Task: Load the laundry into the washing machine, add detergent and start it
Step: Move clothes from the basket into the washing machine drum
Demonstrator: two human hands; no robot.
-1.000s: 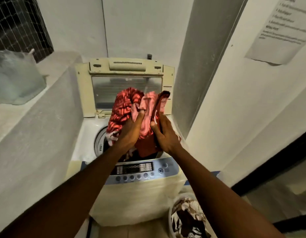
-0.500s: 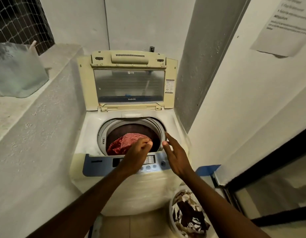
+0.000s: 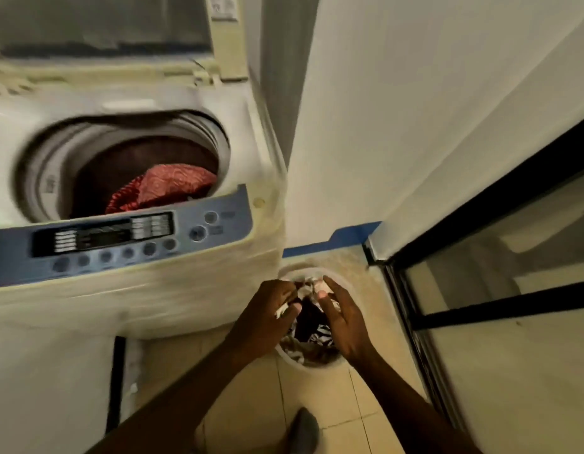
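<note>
L hand [image 3: 267, 308] grips clothes [image 3: 312, 322] in basket [image 3: 317, 367], R hand [image 3: 344, 317] open, spread, to scoop more for washer [image 3: 186, 299]

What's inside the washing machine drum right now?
A red patterned cloth lies in the drum, toward its right side. Behind it the drum is dark. The control panel covers the front of the drum, so anything lying there cannot be seen.

Red patterned cloth [image 3: 166, 188]; blue control panel [image 3: 120, 240].
</note>
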